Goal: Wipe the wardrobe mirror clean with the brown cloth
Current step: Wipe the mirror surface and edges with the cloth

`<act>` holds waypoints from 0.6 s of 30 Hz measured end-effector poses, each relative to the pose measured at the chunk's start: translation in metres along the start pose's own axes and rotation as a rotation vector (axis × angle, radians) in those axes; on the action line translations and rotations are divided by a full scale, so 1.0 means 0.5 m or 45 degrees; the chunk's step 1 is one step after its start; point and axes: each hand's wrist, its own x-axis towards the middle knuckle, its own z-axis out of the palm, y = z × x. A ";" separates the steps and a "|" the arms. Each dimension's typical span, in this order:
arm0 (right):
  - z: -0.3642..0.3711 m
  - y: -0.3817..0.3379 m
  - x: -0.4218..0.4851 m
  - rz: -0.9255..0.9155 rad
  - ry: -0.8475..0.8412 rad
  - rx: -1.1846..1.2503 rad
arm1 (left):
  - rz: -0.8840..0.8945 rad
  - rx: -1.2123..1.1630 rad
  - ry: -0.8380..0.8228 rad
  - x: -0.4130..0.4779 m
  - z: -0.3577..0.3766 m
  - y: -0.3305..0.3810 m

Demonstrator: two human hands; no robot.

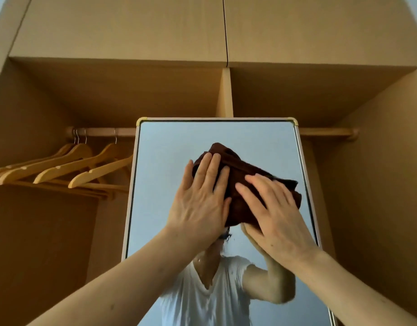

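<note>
A tall mirror with a pale frame and brass corners stands in the open wardrobe, straight ahead of me. A bunched dark brown cloth lies flat against its upper glass. My left hand presses on the cloth's left part with straight fingers. Over the cloth's right part lies my right hand, fingers spread and straight, pressing it to the glass. The lower glass reflects a person in a white shirt.
Several wooden hangers hang on a wooden rail to the left of the mirror. The rail continues to the right behind the mirror. Wooden wardrobe walls and an upper shelf divider surround the mirror.
</note>
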 end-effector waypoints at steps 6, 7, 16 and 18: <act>-0.006 0.063 0.029 -0.037 -0.102 0.142 | 0.043 -0.282 0.093 0.017 0.009 0.023; -0.008 0.076 0.034 -0.055 -0.120 0.153 | 0.022 -0.308 0.076 0.021 0.013 0.025; -0.007 0.160 0.149 0.023 -0.102 0.242 | 0.030 -0.067 0.073 0.171 0.013 -0.021; -0.009 0.173 0.176 0.063 -0.115 0.264 | 0.006 -0.065 0.073 0.203 0.009 -0.023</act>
